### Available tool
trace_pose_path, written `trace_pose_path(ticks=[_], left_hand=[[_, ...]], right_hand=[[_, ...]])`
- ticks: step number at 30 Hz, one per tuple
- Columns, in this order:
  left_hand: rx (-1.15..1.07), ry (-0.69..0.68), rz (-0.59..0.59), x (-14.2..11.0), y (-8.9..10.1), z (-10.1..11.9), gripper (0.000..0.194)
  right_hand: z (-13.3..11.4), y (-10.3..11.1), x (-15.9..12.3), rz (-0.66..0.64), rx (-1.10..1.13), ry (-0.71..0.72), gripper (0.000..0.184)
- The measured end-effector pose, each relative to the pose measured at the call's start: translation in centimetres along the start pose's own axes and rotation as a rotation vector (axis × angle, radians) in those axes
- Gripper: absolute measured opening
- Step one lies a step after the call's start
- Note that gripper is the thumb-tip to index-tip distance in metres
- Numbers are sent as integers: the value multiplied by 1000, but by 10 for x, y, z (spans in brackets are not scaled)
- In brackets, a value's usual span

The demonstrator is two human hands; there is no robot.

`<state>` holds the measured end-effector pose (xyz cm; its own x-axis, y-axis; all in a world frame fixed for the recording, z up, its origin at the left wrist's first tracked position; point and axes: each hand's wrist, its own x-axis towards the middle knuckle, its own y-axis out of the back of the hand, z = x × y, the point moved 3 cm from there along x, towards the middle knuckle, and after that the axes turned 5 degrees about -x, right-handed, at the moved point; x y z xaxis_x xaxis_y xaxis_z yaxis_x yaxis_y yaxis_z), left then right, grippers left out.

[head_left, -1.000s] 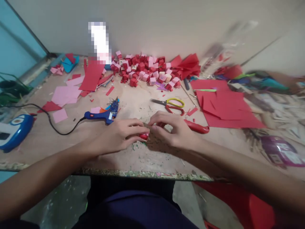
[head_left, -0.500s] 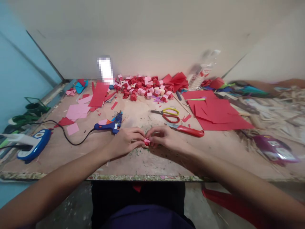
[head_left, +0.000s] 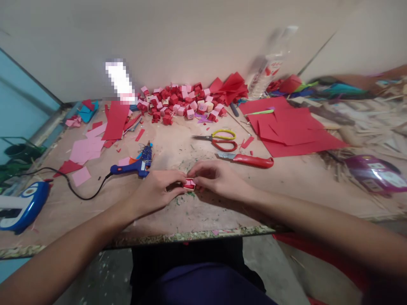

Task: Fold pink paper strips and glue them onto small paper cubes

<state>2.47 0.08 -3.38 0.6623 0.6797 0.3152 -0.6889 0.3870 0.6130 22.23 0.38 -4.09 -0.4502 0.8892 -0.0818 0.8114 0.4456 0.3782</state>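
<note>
A small red and pink paper box [head_left: 189, 184] is pinched between both hands, low over the table near its front edge. From the left, my left hand [head_left: 160, 188] grips it with thumb and fingers. My right hand [head_left: 216, 180] closes on its right side, the thumb at the rim. Part of the box is covered by fingertips. A blue glue gun [head_left: 130, 168] lies just left of my left hand. Beyond my right hand are scissors [head_left: 219, 139] with yellow and red handles and a red-handled knife [head_left: 251, 160].
Many small red and pink paper cubes [head_left: 178, 103] are heaped at the back. Red sheets [head_left: 289, 131] lie at right, pink paper [head_left: 84, 146] at left. A plastic bottle [head_left: 270, 63] stands behind. Blue [head_left: 30, 207] and purple [head_left: 373, 173] devices flank the table. A black cord [head_left: 71, 184] trails left.
The camera view has turned, so the table appears tilted and shifted. Both hands still hold the paper box, and its red inside now shows more openly between the fingers.
</note>
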Motion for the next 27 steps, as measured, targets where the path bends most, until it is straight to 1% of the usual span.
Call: trace_pose_path(ticks=[3, 6, 9, 11, 13, 15, 16, 17, 19, 21, 22, 24, 27], left_hand=[[106, -125, 94, -3, 3, 5, 15], [241, -259, 167, -7, 4, 10, 23], [298, -309, 166, -9, 3, 14, 28], [256, -298, 179, -9, 2, 15, 26], [166, -258, 216, -8, 2, 12, 18], [59, -180, 268, -7, 2, 8, 8], [0, -125, 285, -7, 1, 6, 7], [-69, -63, 300, -6, 1, 4, 11], [-209, 61, 311, -6, -2, 0, 24], [-270, 122, 284, -6, -4, -2, 32], [-255, 115, 267, -6, -4, -1, 32], [-172, 56, 242, -7, -3, 1, 28], [-80, -6, 237, -7, -2, 3, 25]], right_hand=[[-2, -3, -5, 94, 53, 15, 22], [0, -9, -6, 63, 177, 4, 35], [4, -11, -5, 27, 262, 6, 34], [6, -11, -4, 45, 273, 3, 32], [7, -11, -4, 75, 260, 0, 31], [7, -11, -5, 101, 255, 0, 31], [6, -12, -5, 108, 259, 4, 32], [6, -12, -6, 114, 266, 12, 32], [5, -13, -6, 114, 261, 34, 32], [4, -13, -6, 110, 223, 51, 31], [4, -12, -6, 110, 204, 57, 30], [4, -12, -6, 114, 190, 70, 28], [4, -12, -5, 109, 206, 88, 26]])
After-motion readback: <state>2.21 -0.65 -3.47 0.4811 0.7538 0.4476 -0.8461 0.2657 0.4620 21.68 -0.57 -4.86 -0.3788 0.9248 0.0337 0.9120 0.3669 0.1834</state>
